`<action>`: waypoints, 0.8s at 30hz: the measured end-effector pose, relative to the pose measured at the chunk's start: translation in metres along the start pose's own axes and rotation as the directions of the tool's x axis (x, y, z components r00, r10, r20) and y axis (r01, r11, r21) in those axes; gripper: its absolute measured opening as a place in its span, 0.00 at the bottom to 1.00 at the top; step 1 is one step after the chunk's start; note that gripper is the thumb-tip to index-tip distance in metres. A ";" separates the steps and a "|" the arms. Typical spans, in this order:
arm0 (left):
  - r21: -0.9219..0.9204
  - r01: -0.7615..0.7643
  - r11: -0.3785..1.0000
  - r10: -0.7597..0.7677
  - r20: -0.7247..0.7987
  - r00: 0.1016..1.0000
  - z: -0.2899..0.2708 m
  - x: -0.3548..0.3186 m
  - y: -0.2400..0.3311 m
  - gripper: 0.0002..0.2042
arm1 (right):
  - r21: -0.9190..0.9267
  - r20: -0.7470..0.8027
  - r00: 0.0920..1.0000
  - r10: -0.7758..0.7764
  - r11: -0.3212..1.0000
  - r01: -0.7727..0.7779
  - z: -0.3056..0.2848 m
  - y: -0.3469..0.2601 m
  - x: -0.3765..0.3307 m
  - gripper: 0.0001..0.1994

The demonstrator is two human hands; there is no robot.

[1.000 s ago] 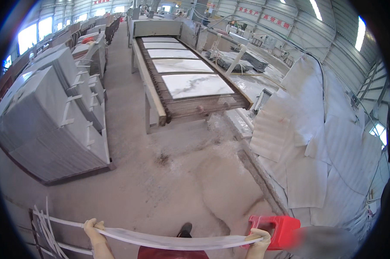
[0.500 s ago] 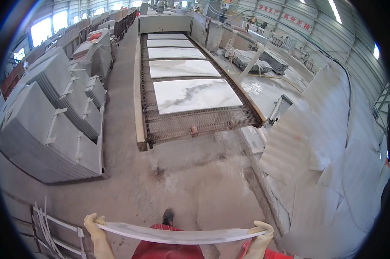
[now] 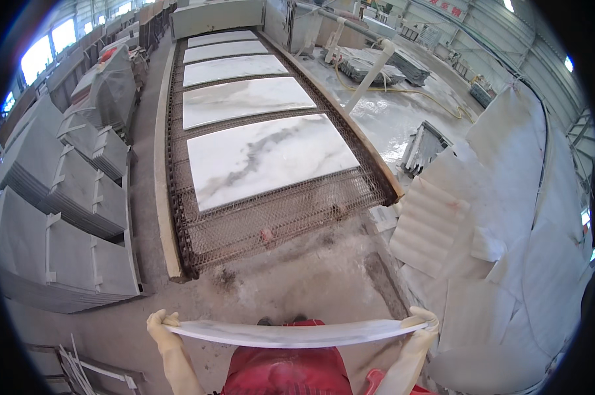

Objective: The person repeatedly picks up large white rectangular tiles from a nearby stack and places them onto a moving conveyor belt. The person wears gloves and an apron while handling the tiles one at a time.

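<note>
Grip: L hand (image 3: 162,324) & R hand (image 3: 424,320) each clamped on opp. ends of a white slab (image 3: 297,334). Head cam: slab's seen near edge-on, in front of red apron (image 3: 284,370), apart from mesh conveyor (image 3: 284,214). Step's prob. a two-handed carry; next move calls for even support, ends lvl, no twist.

Two hands (image 3: 160,325), five conveyor slabs (image 3: 271,159)

The left hand (image 3: 161,324) and right hand (image 3: 424,319) grip well apart, forearms (image 3: 181,365) slanting inward below them.
</note>
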State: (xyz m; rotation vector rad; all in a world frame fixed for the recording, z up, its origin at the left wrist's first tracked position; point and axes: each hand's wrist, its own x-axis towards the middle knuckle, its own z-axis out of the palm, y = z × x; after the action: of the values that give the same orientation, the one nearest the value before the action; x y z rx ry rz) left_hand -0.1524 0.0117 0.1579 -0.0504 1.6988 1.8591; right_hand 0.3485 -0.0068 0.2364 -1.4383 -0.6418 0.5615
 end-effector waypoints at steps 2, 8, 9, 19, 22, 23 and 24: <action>-0.025 0.029 0.999 -0.029 -0.015 0.999 0.024 -0.001 -0.007 0.05 | 0.034 0.066 0.998 -0.004 0.999 0.002 0.017 -0.001 0.036 0.13; -0.020 0.003 1.000 -0.004 -0.084 0.996 0.084 -0.015 -0.031 0.04 | 0.011 0.215 0.972 0.098 0.995 -0.102 0.084 0.009 0.156 0.15; 0.013 -0.007 1.000 0.008 -0.116 0.993 0.094 -0.020 -0.032 0.04 | 0.009 0.220 0.968 0.122 0.992 -0.127 0.096 0.013 0.174 0.16; 0.010 -0.090 0.996 0.090 -0.239 0.967 0.192 -0.035 -0.038 0.04 | 0.023 0.421 0.891 0.172 0.979 -0.200 0.180 0.057 0.318 0.16; 0.047 -0.090 0.995 0.100 -0.276 0.956 0.221 -0.035 -0.031 0.02 | 0.060 0.482 0.865 0.137 0.980 -0.189 0.197 0.069 0.339 0.16; 0.066 -0.090 0.994 0.105 -0.284 0.953 0.228 -0.032 -0.029 0.03 | 0.027 0.484 0.862 0.150 0.982 -0.187 0.205 0.067 0.343 0.16; 0.084 -0.090 0.992 0.111 -0.292 0.950 0.234 -0.029 -0.027 0.03 | -0.006 0.486 0.858 0.164 0.983 -0.184 0.213 0.066 0.346 0.16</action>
State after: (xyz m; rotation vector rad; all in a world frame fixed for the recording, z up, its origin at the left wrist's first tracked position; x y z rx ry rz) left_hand -0.0312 0.2131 0.1869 -0.2289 2.0017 1.9415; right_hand 0.4485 0.3911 0.1981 -1.3285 -0.8930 1.0962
